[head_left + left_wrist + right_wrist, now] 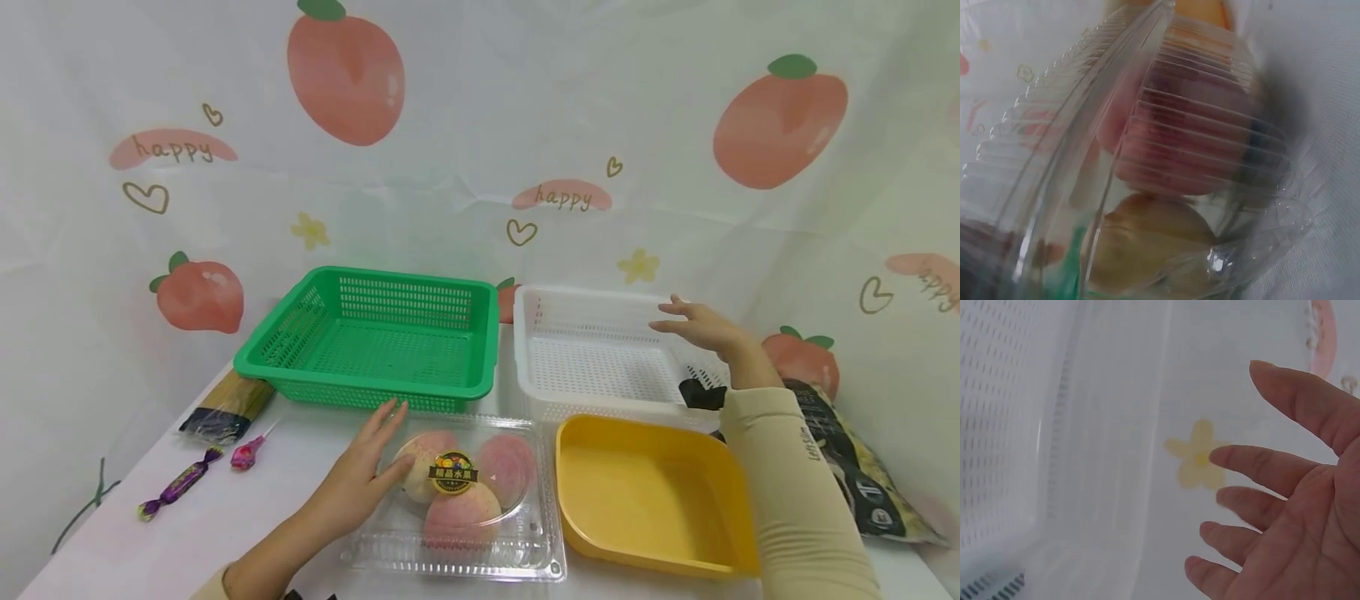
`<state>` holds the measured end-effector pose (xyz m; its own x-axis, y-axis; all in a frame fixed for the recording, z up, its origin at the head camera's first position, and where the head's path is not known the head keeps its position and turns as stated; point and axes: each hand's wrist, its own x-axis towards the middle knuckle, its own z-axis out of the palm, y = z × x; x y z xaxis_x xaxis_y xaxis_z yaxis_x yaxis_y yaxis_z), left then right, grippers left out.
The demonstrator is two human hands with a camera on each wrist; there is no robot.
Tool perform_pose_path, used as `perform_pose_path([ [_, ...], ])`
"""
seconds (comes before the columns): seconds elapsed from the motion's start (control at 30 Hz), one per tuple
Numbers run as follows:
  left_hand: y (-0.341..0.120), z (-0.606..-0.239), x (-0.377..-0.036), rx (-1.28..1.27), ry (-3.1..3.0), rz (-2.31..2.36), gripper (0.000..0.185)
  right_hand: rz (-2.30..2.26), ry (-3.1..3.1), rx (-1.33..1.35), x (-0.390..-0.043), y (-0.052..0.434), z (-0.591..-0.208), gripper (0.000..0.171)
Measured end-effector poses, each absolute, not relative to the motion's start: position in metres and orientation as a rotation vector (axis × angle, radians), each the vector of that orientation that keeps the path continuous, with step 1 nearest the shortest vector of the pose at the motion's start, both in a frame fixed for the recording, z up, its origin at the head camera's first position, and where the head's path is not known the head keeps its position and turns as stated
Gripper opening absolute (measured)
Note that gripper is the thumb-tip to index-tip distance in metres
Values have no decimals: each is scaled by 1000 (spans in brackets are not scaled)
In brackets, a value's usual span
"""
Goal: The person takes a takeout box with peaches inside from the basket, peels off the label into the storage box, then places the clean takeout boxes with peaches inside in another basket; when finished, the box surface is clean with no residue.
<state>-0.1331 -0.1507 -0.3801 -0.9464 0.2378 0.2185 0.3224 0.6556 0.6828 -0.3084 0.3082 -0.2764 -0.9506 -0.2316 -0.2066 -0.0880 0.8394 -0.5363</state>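
A clear plastic clamshell box [517,500] holds three pink-and-cream peaches [462,512] under a lid with a round black and gold label [452,473]. My left hand [348,483] lies over its left side with fingers spread, fingertips pointing to the green basket. The ribbed clear wall of the box fills much of the left wrist view, the peaches [1179,137] showing through. My right hand [705,327] is raised over the right part of the white basket [592,392]. Its palm shows in the right wrist view, fingers relaxed, apart and holding nothing.
Behind the box stands a green basket [367,392]; a yellow tub [645,500] is right of the box. At left lie a brown packet [228,407], a lollipop [246,455] and a purple wrapped candy [180,483]. A black and green bag [870,475] lies beyond my right sleeve.
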Motion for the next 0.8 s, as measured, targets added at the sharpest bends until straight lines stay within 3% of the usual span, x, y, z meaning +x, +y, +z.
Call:
perform_pose_path([
  [0.27, -151, -380, -132, -456, -2769, -1221, 60, -771, 2754, -366, -306, 261, -278, 79],
  [0.53, -150, -380, -131, -456, -2762, -1196, 59, -698, 2777, -743, -290, 208, -274, 63],
  [0.8, -149, -378, -130, -451, -2757, -1153, 57, -650, 2679, -984, -268, 158, -275, 62],
])
